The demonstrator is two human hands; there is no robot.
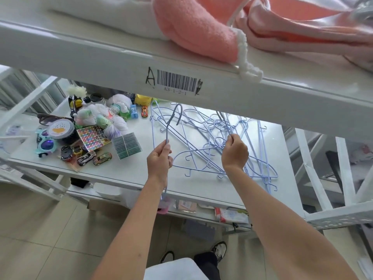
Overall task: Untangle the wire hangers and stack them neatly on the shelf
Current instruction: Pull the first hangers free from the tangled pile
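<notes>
A tangle of several pale blue wire hangers (232,142) lies on the right half of the white shelf (141,168). My left hand (159,160) is closed on one blue hanger (171,120), held upright with its hook at the top and its lower end hanging past the shelf's front edge. My right hand (235,152) pinches a wire at the middle of the tangle, lifting it slightly. A further flat hanger (155,118) rests on the shelf just left of the pile.
Toy cars (86,156), sunglasses (45,144), a sticker sheet (91,137), a stack of cards (126,145) and bagged items (96,116) crowd the shelf's left half. An upper shelf beam (181,77) with a barcode overhangs, carrying pink fabric (201,31).
</notes>
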